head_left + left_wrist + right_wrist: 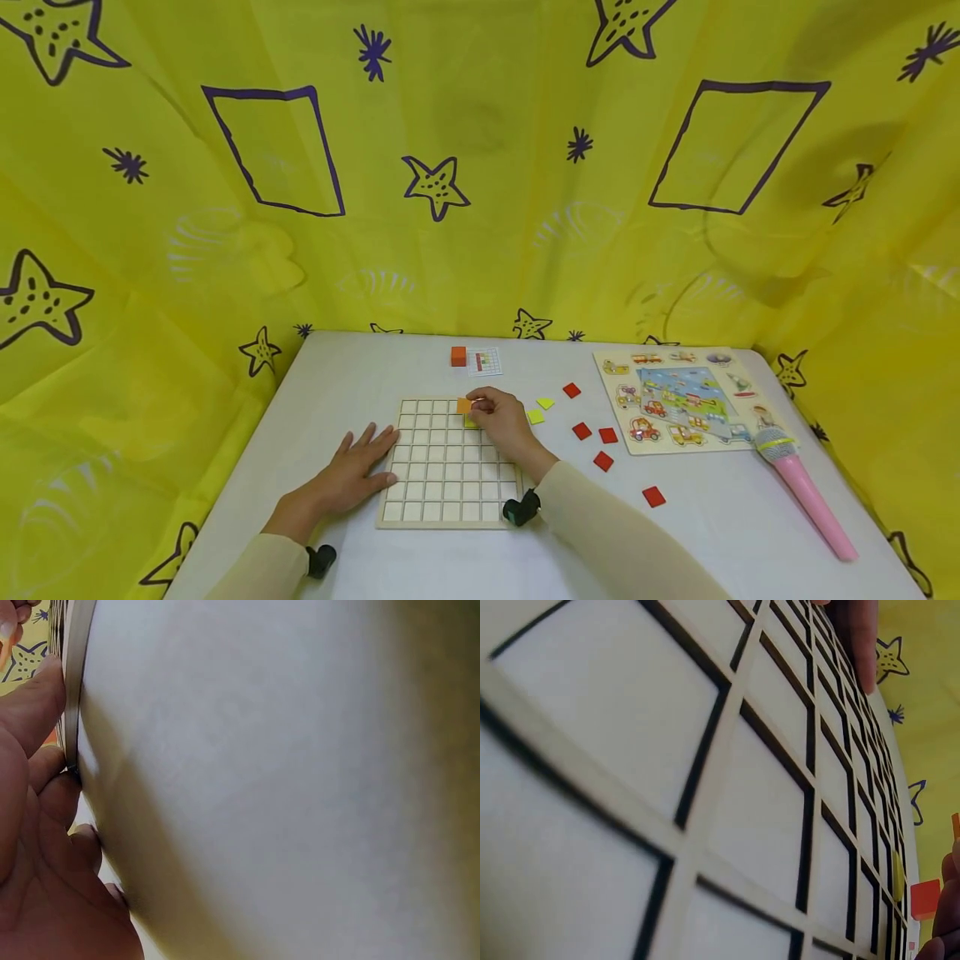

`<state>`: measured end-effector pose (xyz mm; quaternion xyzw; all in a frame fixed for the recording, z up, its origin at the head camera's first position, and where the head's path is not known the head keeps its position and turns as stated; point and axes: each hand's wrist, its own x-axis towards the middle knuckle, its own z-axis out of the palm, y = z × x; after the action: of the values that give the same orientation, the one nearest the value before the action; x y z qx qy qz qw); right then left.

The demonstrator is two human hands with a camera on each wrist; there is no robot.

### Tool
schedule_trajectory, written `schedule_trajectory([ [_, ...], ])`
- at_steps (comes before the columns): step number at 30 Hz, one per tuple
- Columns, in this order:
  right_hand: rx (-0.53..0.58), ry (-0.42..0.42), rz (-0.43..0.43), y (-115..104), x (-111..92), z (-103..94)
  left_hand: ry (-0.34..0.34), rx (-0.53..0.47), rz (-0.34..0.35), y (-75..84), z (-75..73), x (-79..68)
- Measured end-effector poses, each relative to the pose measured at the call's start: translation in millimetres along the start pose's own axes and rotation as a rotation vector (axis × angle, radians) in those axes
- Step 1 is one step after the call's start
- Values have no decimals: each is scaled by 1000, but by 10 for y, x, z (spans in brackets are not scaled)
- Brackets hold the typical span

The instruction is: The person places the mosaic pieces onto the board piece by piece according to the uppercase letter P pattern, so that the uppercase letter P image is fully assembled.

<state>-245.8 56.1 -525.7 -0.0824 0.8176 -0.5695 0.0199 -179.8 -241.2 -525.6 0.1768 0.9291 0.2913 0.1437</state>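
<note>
A wooden grid board [397,517] with square cells lies on the white table. My right hand [504,423] is over its far rows, pinching an orange square tile [464,407] between thumb and fingers. Just below that tile, a yellow tile [470,422] lies in the grid, partly covered by the hand; it also shows as a yellow piece [898,876] in the right wrist view. My left hand [351,473] rests spread on the table, its thumb and fingertips at the board's left edge. The left wrist view shows those fingers [46,697] against the board's side.
Beyond the board stand an orange-red block [458,357] and a small pattern card [486,362]. Two yellow pieces [535,416] and several red tiles [603,461] lie to the right. Farther right are a picture puzzle board [637,442] and a pink toy microphone [813,504].
</note>
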Motion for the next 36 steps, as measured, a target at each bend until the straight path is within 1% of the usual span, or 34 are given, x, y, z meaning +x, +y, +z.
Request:
schedule_trajectory([
  [4, -72, -10, -9, 27, 29, 62, -2, -11, -1, 2, -10, 0],
  [15, -194, -32, -10, 56, 56, 147, 2, -4, -8, 9, -3, -10],
  [20, -257, -44, -37, 69, 48, 173, 5, -6, -2, 13, -1, -12],
  [25, -288, -56, -50, 67, 33, 187, 8, -5, -1, 10, 1, -8],
  [36, -337, -68, -44, 48, 15, 185, 9, 0, -11, 16, 9, -4],
])
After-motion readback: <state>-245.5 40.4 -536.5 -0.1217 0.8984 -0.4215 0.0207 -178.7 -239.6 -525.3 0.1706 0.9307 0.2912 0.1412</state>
